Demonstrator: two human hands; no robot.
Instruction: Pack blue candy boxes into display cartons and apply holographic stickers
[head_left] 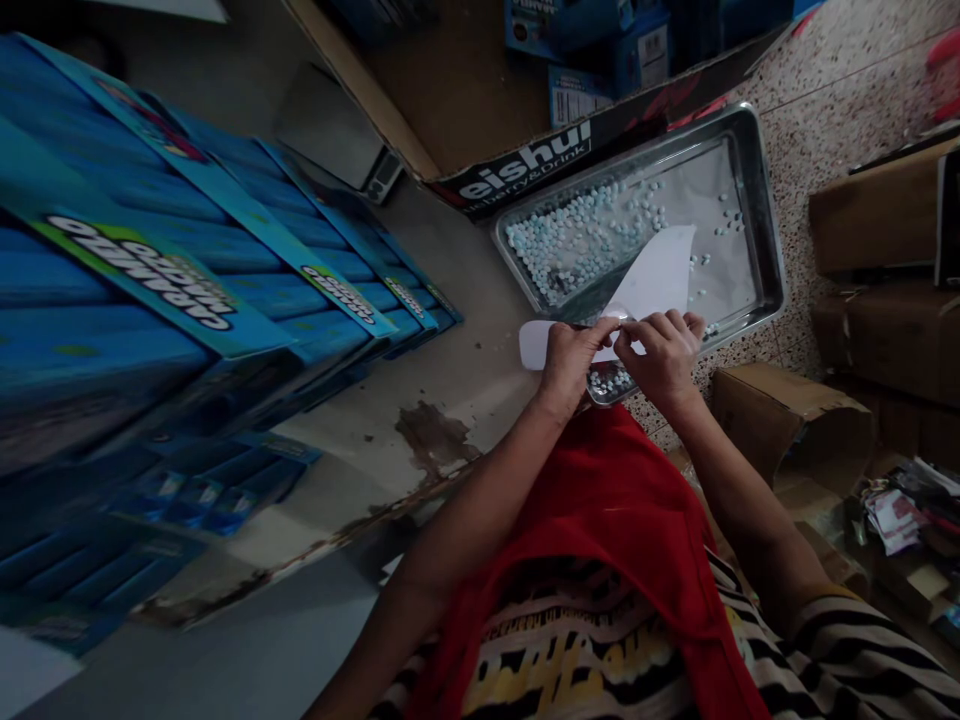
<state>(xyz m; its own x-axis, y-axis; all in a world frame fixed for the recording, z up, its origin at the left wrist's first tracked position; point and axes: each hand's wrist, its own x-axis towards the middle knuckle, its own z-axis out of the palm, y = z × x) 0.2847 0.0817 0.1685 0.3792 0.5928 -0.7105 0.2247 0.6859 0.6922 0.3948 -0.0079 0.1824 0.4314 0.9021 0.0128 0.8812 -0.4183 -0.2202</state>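
Striped shirt (600, 650) below, hands (571, 358) (661, 352) meet, pinching white paper (658, 268).

Tray (772, 240) stands just beyond the table's (427, 310) right part, partly under both hands, left (574, 360) and right (658, 352); what supports it cannot be made out. Pellets (570, 235) lie inside, gathered mostly at its left end, scattered towards the right. Sheet (664, 265) sits between the hands, above the tray. Behind the tray, an open carton (525, 165) contains packs (579, 95). Left of that carton stands a scale (330, 130); boxed rolls (225, 260) occupy the table's left side. Floor (847, 90) shows right of the tray, with closed cartons (885, 225) further right. Nearer stands a second open carton (750, 390), papers (904, 515) heaped to its right.
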